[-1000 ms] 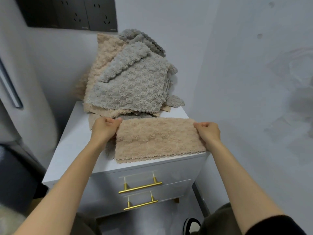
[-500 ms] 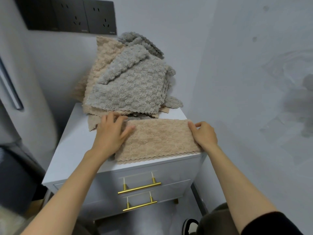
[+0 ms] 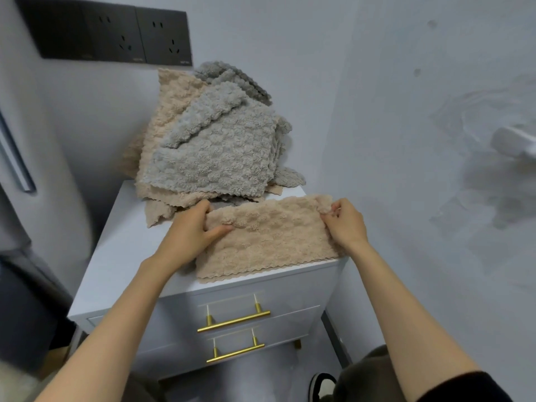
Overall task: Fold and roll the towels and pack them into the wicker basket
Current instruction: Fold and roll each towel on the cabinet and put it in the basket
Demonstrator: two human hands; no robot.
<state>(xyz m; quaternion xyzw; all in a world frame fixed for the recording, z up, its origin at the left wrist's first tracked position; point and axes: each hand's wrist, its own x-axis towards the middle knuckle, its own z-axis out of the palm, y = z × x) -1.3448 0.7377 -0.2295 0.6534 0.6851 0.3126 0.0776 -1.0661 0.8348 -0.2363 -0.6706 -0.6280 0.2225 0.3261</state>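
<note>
- Nearest me, the towel's [image 3: 269, 242] scalloped edge lies along the front lip of the surface [image 3: 124, 236], just above the drawers [image 3: 293, 294].
- The towel lies flat as a folded beige strip. Its long axis runs left to right across me, so one short end sits by each hand.
- My left hand [image 3: 188, 230] grips the far-left corner, fingers curled over the far edge and thumb laid on top, pointing right.
- My right hand [image 3: 345, 224] pinches the far-right corner between thumb and fingertips, and that corner is raised a little off the surface.
- Both hands are on the far edge, neither nearer than the other. I judge the next move is to draw that edge toward me for another fold, or to roll from one short end. Either way the strip should stay square to the lip.
- Beyond my hands, the pile [image 3: 214, 152] of grey and beige towels leans on the wall [image 3: 290, 53], just behind the strip.
- I see no basket.
</note>
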